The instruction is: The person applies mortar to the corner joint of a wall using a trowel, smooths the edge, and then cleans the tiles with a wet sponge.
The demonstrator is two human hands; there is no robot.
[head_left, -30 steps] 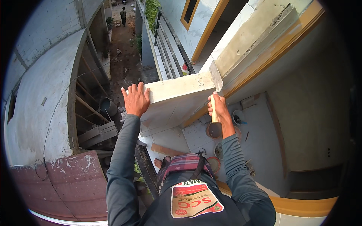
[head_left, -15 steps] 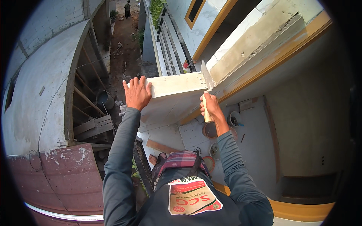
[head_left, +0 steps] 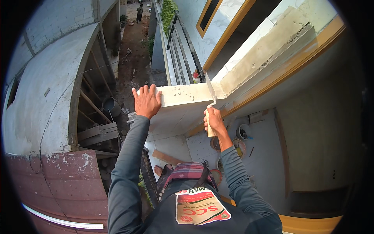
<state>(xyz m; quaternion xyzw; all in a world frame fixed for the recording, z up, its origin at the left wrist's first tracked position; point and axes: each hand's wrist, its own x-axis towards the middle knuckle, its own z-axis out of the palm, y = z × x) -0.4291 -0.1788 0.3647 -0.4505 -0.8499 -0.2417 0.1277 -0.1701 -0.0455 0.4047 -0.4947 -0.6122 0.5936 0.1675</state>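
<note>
View from a height, looking down a building face. Round pale buckets and bowls (head_left: pixel 240 134) stand on the light tiled floor (head_left: pixel 265 156) far below; their contents are too small to tell. A dark round tub (head_left: pixel 111 106) sits among timber props (head_left: pixel 95 130) under the curved grey concrete arch (head_left: pixel 50 97) at left. A dirt lane (head_left: pixel 134 58) runs away between the buildings, beside a white wall with orange-framed openings (head_left: pixel 218 35).

The large pale rectangular tile slab (head_left: pixel 183 95) lies against the cement-coated ledge (head_left: pixel 265 50), its long axis running left to right and its right end meeting the ledge. The left hand (head_left: pixel 146 102) presses flat on the slab's left end, fingers spread and extended. The right hand (head_left: pixel 212 119) is clenched around the wooden handle of a narrow steel trowel (head_left: pixel 210 91), whose blade points upward along the slab's right edge.
</note>
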